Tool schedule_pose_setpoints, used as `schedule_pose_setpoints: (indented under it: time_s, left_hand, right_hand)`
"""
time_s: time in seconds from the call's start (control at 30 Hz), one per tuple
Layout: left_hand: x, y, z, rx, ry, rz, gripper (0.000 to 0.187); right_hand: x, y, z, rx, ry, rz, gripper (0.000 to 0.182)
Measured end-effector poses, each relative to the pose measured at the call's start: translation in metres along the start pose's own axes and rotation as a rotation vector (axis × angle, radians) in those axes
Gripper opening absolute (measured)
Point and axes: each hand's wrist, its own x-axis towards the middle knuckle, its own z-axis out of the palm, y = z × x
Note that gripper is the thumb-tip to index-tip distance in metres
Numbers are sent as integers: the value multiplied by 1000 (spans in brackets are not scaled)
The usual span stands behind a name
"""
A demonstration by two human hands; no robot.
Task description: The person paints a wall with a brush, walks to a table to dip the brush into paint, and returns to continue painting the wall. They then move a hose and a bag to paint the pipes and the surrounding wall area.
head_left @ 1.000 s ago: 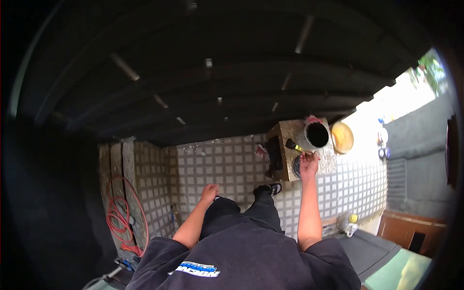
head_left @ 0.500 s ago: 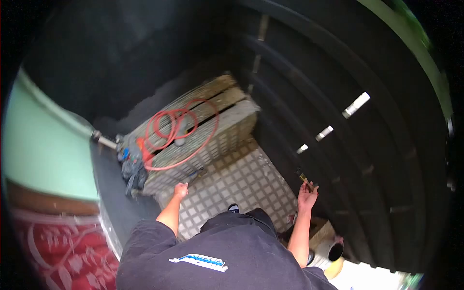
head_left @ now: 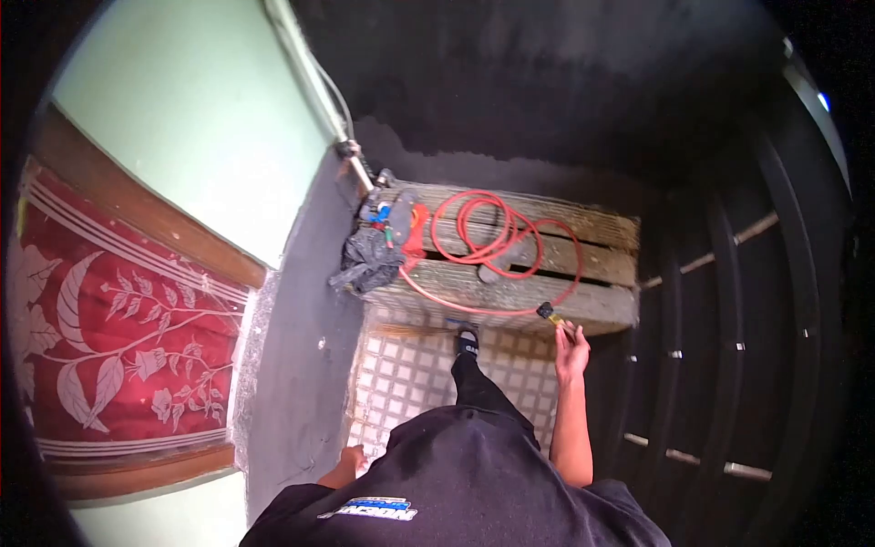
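My right hand (head_left: 571,348) is raised in front of me, fingers pinched round the handle of a small paintbrush (head_left: 546,311). The brush has a dark tip and a yellow band, and it points up and left. In this view its tip overlaps the front edge of a wooden slatted bench (head_left: 602,304). A red hose (head_left: 474,239) lies in loose coils on the bench, just beyond the brush. Low at my left side, my left hand (head_left: 354,458) hangs over the tiled floor, its fingers largely hidden.
A black plastic bag (head_left: 366,260) and small coloured items sit at the bench's left end. Dark ridged panels (head_left: 720,356) rise on the right. A red patterned curtain (head_left: 137,337) fills the left opening. My foot (head_left: 468,342) is on the tiles before the bench.
My view has turned left, away from the ridged panels and towards the bench and curtain. The paintbrush has moved from beside the panels to before the bench. My left hand has dropped nearer my body.
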Motion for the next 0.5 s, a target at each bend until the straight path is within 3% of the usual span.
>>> schedule_pose_setpoints:
  time_s: [0.07, 0.13, 0.17, 0.2, 0.23, 0.3, 0.4, 0.5]
  left_hand:
    - [-2, -23, 48, 109, 28, -26, 43]
    - [-8, -10, 57, -280, 421, 41, 54]
    - [6, -4, 44, -286, 450, 20, 54]
    - [27, 8, 31, -1108, 164, -2, 51]
    - [48, 21, 16, -1887, -16, -252, 49]
    - [33, 107, -90, -1675, 280, -641, 31]
    - [56, 127, -144, -1669, 442, -452, 34]
    - [62, 136, -191, -1658, 457, -481, 36]
  right_hand:
    - [38, 23, 43, -140, -19, 21, 35]
    - [64, 43, 87, -190, -51, 74, 35]
    - [72, 49, 118, -263, -56, 116, 35]
    - [84, 57, 148, -340, -65, 154, 35]
    - [105, 72, 165, -309, -108, 177, 32]
    - [130, 101, 205, -282, -190, 216, 32]
    - [153, 136, 256, -302, -341, 311, 38]
    - [166, 170, 311, -265, -422, 396, 38]
